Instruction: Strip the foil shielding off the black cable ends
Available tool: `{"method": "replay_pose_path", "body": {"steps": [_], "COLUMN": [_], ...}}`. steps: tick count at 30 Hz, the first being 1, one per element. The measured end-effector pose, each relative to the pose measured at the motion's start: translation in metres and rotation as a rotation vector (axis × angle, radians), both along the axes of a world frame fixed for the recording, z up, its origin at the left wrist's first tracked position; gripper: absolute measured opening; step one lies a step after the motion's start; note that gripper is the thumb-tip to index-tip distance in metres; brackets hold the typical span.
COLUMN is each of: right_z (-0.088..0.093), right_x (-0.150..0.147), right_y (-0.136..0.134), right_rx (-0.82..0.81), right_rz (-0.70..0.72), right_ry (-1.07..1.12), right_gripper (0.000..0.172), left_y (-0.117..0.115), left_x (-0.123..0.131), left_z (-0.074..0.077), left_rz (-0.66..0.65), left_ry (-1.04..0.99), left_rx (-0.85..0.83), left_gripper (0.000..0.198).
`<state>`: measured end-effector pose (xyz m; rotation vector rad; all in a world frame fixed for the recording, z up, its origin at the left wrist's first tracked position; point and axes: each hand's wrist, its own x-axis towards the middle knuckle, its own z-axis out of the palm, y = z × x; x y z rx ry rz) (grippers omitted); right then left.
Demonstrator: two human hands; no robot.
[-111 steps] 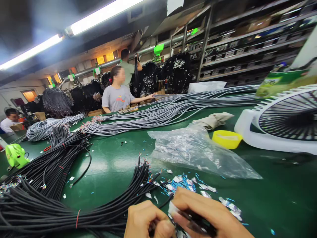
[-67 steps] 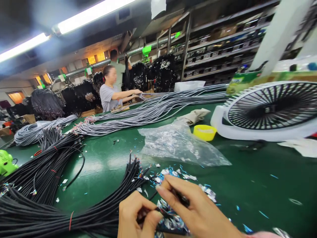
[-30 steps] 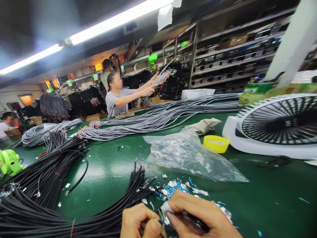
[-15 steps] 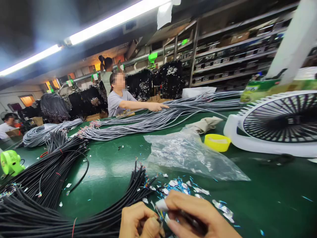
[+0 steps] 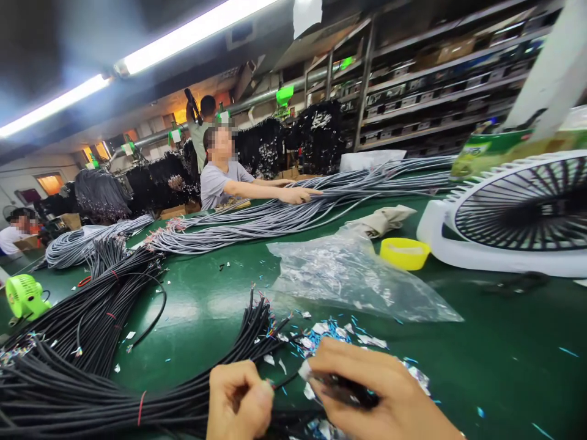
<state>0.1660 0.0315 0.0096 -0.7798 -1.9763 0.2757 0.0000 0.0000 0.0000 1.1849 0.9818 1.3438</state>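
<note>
The black cable runs between our two hands at the near edge of the green table. Our left hand has its fingers curled and pressed together around the cable's end. Our right hand has its fingers closed over a dark tool; what kind of tool it is we cannot tell.

Just beyond our fingers lies a scatter of foil and blue scraps, some of it touching the right hand. To the left of the left fingers, the bundle of black cables fans out across the table, its stripped ends pointing toward the scraps. Beyond the scraps lies a clear plastic bag, and past it, to the right, a yellow lid beside a folded beige cloth. Well to the right of our right fingers a white fan lies tilted on the table.

Farther off, long grey cables stretch across the table, and a co-worker's hand rests on them. A small green fan sits far to the left.
</note>
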Motion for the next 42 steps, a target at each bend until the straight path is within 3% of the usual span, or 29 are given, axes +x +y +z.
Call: {"method": "replay_pose_path", "body": {"steps": [2, 4, 9, 12, 16, 18, 20, 26, 29, 31, 33, 35, 37, 42], "right_z": [0.002, 0.005, 0.008, 0.007, 0.005, 0.004, 0.004, 0.002, 0.003, 0.005, 0.007, 0.007, 0.006, 0.005], "right_x": [0.001, 0.001, 0.001, 0.001, 0.001, 0.000, 0.000, 0.000, 0.001, 0.003, 0.005, 0.006, 0.006, 0.005], "right_y": [0.003, 0.006, 0.012, 0.013, 0.014, 0.014, 0.014, 0.014, 0.015, 0.018, 0.022, 0.026, 0.029, 0.029], "right_rx": [-0.028, -0.025, -0.053, -0.051, 0.010, 0.012, -0.001, -0.099, -0.208, -0.295, -0.377, -0.444, -0.499, -0.562], "right_rz": [-0.064, -0.124, -0.143, -0.144, -0.112, -0.094, -0.078, -0.063, -0.055, -0.067, -0.096, -0.117, -0.124, -0.123], "right_ry": [0.020, 0.068, 0.152, 0.165, 0.155, 0.155, 0.154, 0.181, 0.213, 0.244, 0.294, 0.345, 0.376, 0.379], "right_gripper": [0.017, 0.016, 0.015, 0.014, 0.014, 0.014, 0.015, 0.013, 0.014, 0.024, 0.036, 0.042, 0.044, 0.049], "left_y": [-0.002, -0.005, -0.014, -0.015, -0.017, -0.019, -0.022, -0.026, -0.029, -0.030, -0.028, -0.024, -0.017, 0.015], "left_x": [-0.003, -0.004, -0.002, 0.000, 0.007, 0.013, 0.018, 0.017, 0.006, -0.003, -0.009, -0.010, -0.008, 0.001], "left_z": [0.009, 0.008, -0.032, -0.050, -0.042, -0.033, -0.028, -0.036, -0.051, -0.062, -0.067, -0.061, -0.046, -0.007], "left_rz": [-0.041, -0.082, -0.155, -0.137, 0.027, 0.151, 0.190, 0.191, -0.006, -0.106, -0.120, -0.117, -0.100, 0.023], "left_ry": [-0.059, -0.056, 0.076, 0.240, 0.386, 0.438, 0.506, 0.575, 0.620, 0.672, 0.661, 0.638, 0.721, 1.071], "left_rx": [-0.030, -0.036, 0.028, 0.215, 0.533, 0.624, 0.651, 0.552, 0.533, 0.397, 0.148, -0.066, -0.141, 0.010], "left_gripper": [0.068, 0.068, 0.063, 0.045, 0.034, 0.037, 0.037, 0.041, 0.040, 0.042, 0.042, 0.033, 0.021, 0.017]}}
